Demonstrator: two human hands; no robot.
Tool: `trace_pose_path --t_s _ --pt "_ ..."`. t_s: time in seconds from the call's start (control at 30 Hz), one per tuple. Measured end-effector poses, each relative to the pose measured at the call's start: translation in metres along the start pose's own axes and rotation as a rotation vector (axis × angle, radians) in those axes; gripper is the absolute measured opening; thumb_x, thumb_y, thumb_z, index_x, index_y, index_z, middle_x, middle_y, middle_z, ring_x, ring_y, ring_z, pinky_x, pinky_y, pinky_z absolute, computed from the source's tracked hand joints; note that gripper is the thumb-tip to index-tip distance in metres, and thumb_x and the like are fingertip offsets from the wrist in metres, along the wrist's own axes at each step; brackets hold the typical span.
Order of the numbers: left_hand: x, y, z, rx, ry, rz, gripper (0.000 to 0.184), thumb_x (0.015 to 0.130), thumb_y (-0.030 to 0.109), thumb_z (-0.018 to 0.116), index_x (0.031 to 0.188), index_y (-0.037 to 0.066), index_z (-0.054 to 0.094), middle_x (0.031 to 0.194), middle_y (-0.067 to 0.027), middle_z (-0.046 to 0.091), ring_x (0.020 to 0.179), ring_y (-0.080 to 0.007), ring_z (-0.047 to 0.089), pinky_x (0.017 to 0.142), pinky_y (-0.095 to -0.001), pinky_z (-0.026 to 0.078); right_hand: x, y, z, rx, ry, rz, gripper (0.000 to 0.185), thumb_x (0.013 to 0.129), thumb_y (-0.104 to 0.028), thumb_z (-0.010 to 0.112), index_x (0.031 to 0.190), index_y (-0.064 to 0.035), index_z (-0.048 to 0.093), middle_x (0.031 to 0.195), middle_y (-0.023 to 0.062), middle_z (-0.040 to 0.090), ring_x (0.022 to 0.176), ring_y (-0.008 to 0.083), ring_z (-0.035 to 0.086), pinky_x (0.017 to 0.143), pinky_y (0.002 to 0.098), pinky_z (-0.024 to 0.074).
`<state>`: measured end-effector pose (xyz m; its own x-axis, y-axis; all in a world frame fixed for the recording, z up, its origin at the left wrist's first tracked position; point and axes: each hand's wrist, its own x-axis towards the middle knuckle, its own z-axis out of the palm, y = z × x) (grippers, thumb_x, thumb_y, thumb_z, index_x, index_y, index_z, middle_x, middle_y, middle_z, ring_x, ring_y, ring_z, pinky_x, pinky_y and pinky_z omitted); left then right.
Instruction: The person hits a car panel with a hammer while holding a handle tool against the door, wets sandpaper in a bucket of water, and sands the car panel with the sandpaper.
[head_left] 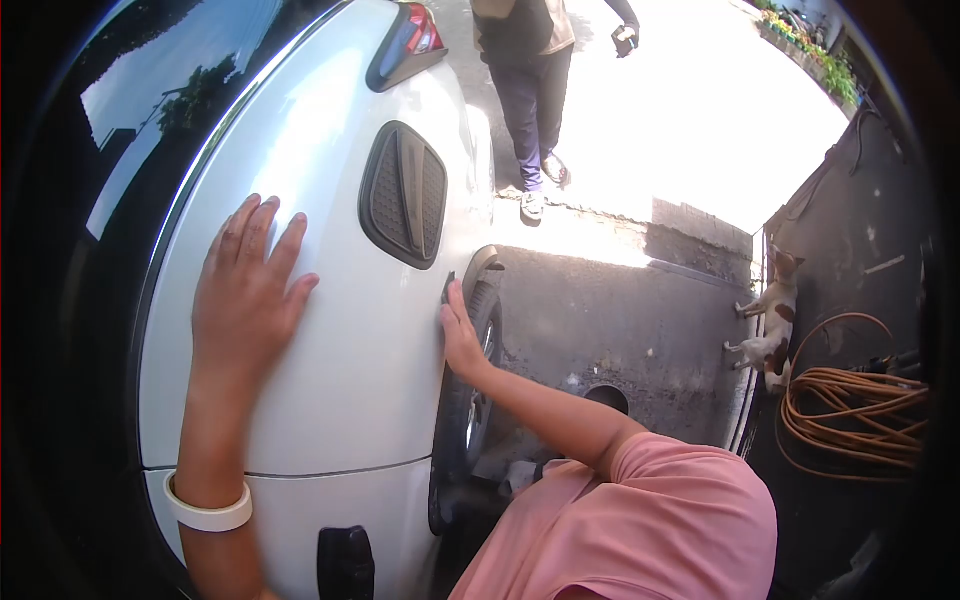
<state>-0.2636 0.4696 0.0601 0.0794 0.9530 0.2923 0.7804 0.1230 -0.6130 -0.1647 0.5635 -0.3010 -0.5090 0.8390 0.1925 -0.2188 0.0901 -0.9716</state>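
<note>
My left hand [245, 285] lies flat on the white car body panel [340, 370], its fingers spread and holding nothing. A white band [210, 508] circles my left wrist. At the edge of the wheel arch is my right hand [460, 335], its fingers stretched upward near a small dark piece [449, 287]; whether it holds that piece I cannot tell. The tyre [483, 325] shows just right of this hand. Above and between both hands sits a black vent-like trim [404, 196] in the panel.
A person [530, 95] stands on the sunlit ground ahead, beyond the tail light [410, 45]. A white and brown cat [770, 320] is by the right-hand wall [850, 230]. Coiled orange hose [850, 415] lies at the right. A dark round object [607, 400] is on the floor.
</note>
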Motion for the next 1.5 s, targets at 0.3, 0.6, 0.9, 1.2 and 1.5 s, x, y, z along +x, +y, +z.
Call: trace_pose_path --t_s 0.3,0.6,0.9,1.2,1.5 --pt "-0.007 -0.010 0.011 -0.069 0.034 -0.019 0.055 0.091 0.031 0.072 0.139 0.013 0.053 0.145 -0.0116 0.048 0.142 -0.0287 0.038 0.118 -0.0437 0.035 0.127 0.038 -0.040 -0.137 -0.001 0.049 0.066 0.108 -0.035 0.031 0.154 0.0092 0.018 0.164 0.0239 0.015 0.155 0.0314 0.010 0.125 0.0356 0.0084" --pt "0.000 -0.006 0.004 -0.026 -0.034 -0.030 0.056 0.089 0.034 0.073 0.137 0.013 0.054 0.142 -0.0137 0.049 0.140 -0.0301 0.040 0.116 -0.0437 0.037 0.110 0.038 -0.012 -0.019 0.096 -0.021 0.064 0.108 -0.028 0.032 0.155 0.0095 0.011 0.165 0.0249 0.007 0.155 0.0337 0.002 0.125 0.0387 0.0034" --pt "0.006 -0.005 0.004 0.002 -0.043 0.004 0.059 0.088 0.031 0.076 0.138 0.011 0.052 0.142 -0.0159 0.048 0.138 -0.0335 0.041 0.114 -0.0470 0.039 0.143 0.058 -0.013 0.023 0.155 -0.038 0.062 0.107 -0.027 0.034 0.155 0.0083 0.015 0.166 0.0235 0.009 0.155 0.0321 0.004 0.125 0.0372 0.0033" --pt "0.009 -0.006 -0.001 0.004 -0.054 -0.027 0.060 0.088 0.031 0.076 0.139 0.011 0.050 0.143 -0.0159 0.047 0.138 -0.0342 0.041 0.114 -0.0467 0.040 0.040 0.015 0.002 0.025 0.065 -0.108 0.062 0.102 -0.013 0.034 0.157 0.0063 0.012 0.167 0.0216 0.003 0.155 0.0334 -0.001 0.125 0.0399 0.0011" --pt "0.006 -0.006 -0.002 -0.055 -0.040 -0.015 0.059 0.085 0.031 0.078 0.135 0.011 0.053 0.141 -0.0169 0.046 0.139 -0.0338 0.039 0.116 -0.0465 0.037 0.194 0.049 -0.033 0.030 0.133 0.005 0.059 0.106 -0.020 0.032 0.156 0.0065 0.016 0.166 0.0212 0.008 0.155 0.0320 0.004 0.125 0.0384 0.0041"
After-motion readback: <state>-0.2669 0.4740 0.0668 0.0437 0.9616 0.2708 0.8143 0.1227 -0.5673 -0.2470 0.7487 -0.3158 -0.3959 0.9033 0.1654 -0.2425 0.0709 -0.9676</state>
